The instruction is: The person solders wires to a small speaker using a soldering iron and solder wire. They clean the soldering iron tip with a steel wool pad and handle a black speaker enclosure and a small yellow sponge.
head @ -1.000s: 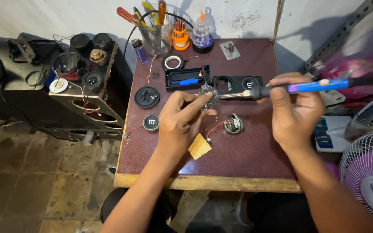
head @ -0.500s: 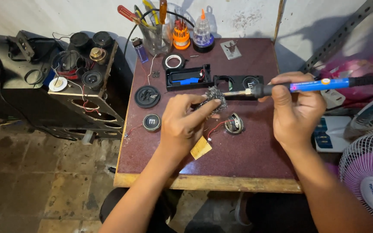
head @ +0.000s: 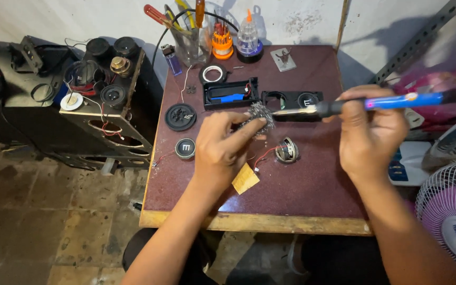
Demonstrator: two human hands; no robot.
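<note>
My left hand [head: 225,150] pinches a wad of grey steel wool [head: 259,115] above the dark red table [head: 302,184]. My right hand [head: 370,132] grips a blue-handled soldering iron [head: 391,101], held level, with its metal tip touching the steel wool. Just under the wool lies a small round speaker driver [head: 287,150] with red wires. A yellow sponge piece [head: 245,179] lies by my left wrist. Behind the hands sit an open black case half with a blue battery [head: 230,95] and a second black case half with round holes [head: 291,98].
Two round black speaker grilles [head: 180,116] lie at the table's left. A cup of tools, an orange screwdriver set [head: 221,45], a clear bottle and a tape roll [head: 213,74] stand at the back. A speaker cabinet [head: 101,95] stands on the left, a pink fan [head: 455,221] on the right.
The steel wool and the iron tip have risen slightly and stayed together; the iron has shifted a little along the wool. Both hands remain in nearly the same place.
</note>
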